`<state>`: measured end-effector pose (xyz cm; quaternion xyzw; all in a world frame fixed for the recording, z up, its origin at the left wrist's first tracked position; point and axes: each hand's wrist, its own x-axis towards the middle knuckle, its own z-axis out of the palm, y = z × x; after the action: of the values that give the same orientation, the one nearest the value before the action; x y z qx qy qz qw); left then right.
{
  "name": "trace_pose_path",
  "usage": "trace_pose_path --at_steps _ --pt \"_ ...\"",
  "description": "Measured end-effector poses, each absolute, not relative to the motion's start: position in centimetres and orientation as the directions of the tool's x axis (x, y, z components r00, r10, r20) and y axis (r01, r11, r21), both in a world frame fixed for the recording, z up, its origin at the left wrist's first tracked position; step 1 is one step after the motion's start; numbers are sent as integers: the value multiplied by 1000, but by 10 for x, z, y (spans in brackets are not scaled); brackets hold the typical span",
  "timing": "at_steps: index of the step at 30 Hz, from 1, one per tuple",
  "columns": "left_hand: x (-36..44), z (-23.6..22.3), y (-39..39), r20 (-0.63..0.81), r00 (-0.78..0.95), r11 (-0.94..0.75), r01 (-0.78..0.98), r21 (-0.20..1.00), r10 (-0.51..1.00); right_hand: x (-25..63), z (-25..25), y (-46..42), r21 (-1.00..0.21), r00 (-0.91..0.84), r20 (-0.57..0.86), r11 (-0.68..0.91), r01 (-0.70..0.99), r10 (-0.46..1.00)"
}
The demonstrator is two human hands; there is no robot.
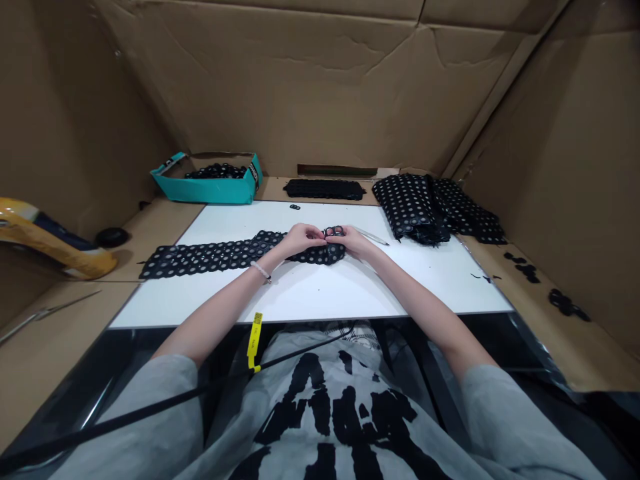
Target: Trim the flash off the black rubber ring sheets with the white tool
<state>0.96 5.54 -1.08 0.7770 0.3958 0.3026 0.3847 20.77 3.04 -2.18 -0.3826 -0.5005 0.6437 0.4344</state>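
Note:
A long black strip patterned with pale round openings (200,260) lies across the white board, its right end bunched under my hands. My left hand (304,240) is closed in a pinch at that end, with its fingertips close to my right ones. My right hand (353,241) is also closed, gripping a small cluster of black rings (334,231) that stands up from the strip's end. Exactly where the fingertips meet the strip is partly hidden. Just right of my right hand, a slim silver tool (373,237) rests on the board.
A teal box (210,192) of black pieces stands back left. Behind the board lies a folded black strip (325,189); a dotted black bundle (410,203) sits back right. Scissors (45,312) and a yellow-and-black object (55,240) are left. Loose black pieces (565,303) lie right. Cardboard walls (300,87) surround everything.

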Motion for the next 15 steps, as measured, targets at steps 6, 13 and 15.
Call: trace_pose_path --at_steps 6,13,15 --pt "9 -19 59 98 500 -299 340 891 860 207 -20 28 -985 -307 -46 -94 -143 951" --pt "12 -16 58 -24 425 -129 328 936 905 207 -20 28 -1000 -279 -4 -7 -11 960" --pt "14 -14 57 -46 380 -95 343 934 924 207 -21 30 -1000 -278 -7 -1 19 961"
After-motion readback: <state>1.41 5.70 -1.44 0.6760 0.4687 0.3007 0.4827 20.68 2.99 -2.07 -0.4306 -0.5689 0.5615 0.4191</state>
